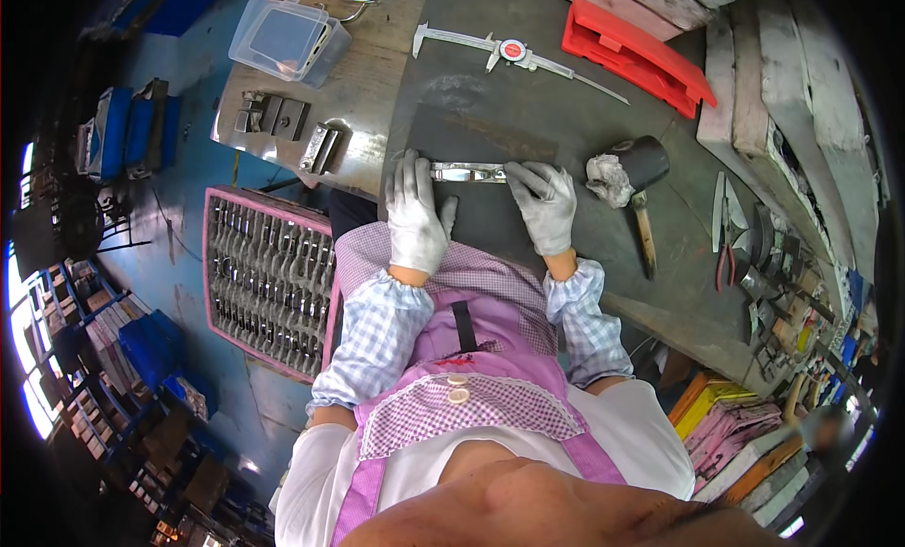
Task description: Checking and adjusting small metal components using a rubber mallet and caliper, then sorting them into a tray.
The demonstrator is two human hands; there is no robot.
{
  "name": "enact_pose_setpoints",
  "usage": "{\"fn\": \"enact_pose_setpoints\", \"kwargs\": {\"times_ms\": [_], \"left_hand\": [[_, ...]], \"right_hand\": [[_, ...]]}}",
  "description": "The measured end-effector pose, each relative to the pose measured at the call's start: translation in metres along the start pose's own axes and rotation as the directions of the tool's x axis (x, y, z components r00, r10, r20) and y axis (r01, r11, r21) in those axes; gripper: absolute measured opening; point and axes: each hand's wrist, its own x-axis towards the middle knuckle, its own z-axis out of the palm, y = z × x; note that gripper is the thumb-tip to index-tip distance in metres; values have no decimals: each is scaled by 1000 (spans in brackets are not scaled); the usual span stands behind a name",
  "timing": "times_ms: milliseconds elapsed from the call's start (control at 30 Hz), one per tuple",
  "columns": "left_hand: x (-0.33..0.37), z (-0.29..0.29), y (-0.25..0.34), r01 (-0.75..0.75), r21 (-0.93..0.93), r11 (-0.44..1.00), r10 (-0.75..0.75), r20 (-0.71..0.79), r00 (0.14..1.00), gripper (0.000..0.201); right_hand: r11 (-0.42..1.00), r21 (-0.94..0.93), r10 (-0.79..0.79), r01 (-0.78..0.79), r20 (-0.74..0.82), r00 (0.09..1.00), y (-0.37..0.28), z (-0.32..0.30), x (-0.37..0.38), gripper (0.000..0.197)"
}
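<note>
A shiny flat metal bar (468, 173) lies on the dark steel workbench (528, 114) in front of me. My left hand (415, 212), in a white glove, presses down on the bar's left end. My right hand (545, 206), also gloved, holds its right end with the fingers curled over it. Both forearms wear checked sleeve covers over a purple checked apron.
A dial caliper (509, 52) and a red case (636, 57) lie farther back. A black mallet (644, 184) with a rag (609, 178) sits to the right, pliers (726, 250) beyond. A clear plastic box (287, 40) and metal blocks (273, 115) are at left; a pink crate of metal parts (269, 278) stands below.
</note>
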Motion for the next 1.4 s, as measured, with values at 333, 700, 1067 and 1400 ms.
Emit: {"fn": "enact_pose_setpoints", "kwargs": {"times_ms": [333, 700, 1067, 1400], "left_hand": [[-1, -9, -1, 40, -23, 999, -40, -2, 999, 76], [40, -52, 31, -24, -37, 999, 32, 258, 966, 35], [8, -54, -4, 114, -364, 924, -45, 194, 980, 14], [14, -44, -4, 311, -202, 929, -188, 466, 865, 21]], "right_hand": [[960, 74, 256, -270, 153, 954, -27, -27, 6, 49], [836, 102, 535, -540, -375, 758, 5, -110, 1, 36], [333, 240, 884, -912, 258, 391, -5, -108, 14, 33], [935, 131, 280, -331, 303, 911, -35, -158, 32, 26]]}}
